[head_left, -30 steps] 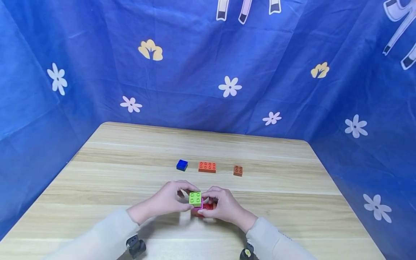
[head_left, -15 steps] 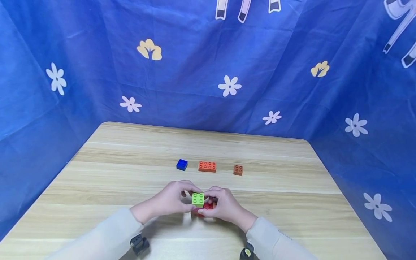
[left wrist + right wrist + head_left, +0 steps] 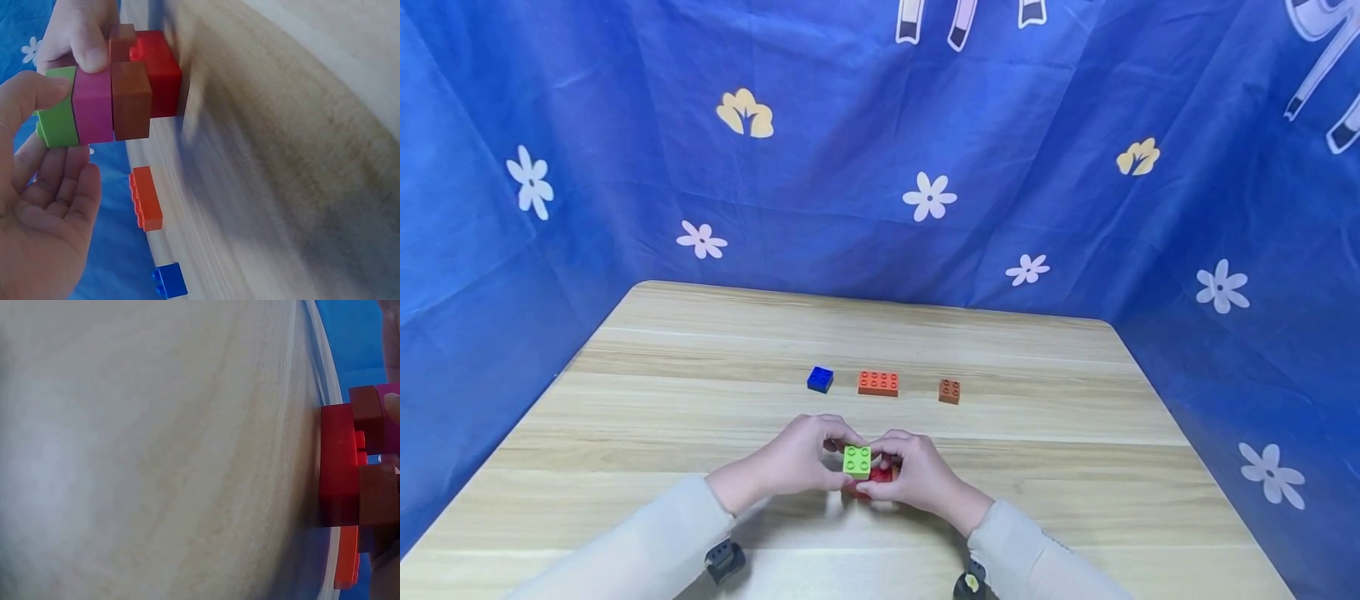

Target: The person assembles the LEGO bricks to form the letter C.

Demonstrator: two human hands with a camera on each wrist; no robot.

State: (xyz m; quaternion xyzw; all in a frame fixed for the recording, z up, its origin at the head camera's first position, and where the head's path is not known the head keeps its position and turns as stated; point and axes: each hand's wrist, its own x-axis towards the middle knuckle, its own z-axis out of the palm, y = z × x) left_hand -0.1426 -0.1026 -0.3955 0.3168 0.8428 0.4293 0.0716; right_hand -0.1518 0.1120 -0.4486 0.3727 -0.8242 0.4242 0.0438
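My left hand (image 3: pixel 797 458) pinches a lime-green toy building brick (image 3: pixel 857 461) between thumb and fingers. In the left wrist view this green brick sits flush against a magenta brick (image 3: pixel 94 115), which is joined to a brown brick (image 3: pixel 132 103) on a longer red brick (image 3: pixel 165 75). My right hand (image 3: pixel 921 477) grips the stack, its thumb on the magenta brick and fingers partly hidden behind. A second brown brick (image 3: pixel 378 494) stands on the other end of the red brick, showing in the right wrist view.
Behind the hands, a blue brick (image 3: pixel 820 380), an orange-red brick (image 3: pixel 877 384) and a loose brown brick (image 3: pixel 949 392) lie in a row on the wooden table (image 3: pixel 1045 500). A blue patterned cloth (image 3: pixel 820 242) hangs around the table's far and side edges.
The left hand has moved slightly right with the green brick, which now covers the magenta studs seen earlier in the head view. The right hand has stayed nearly still.
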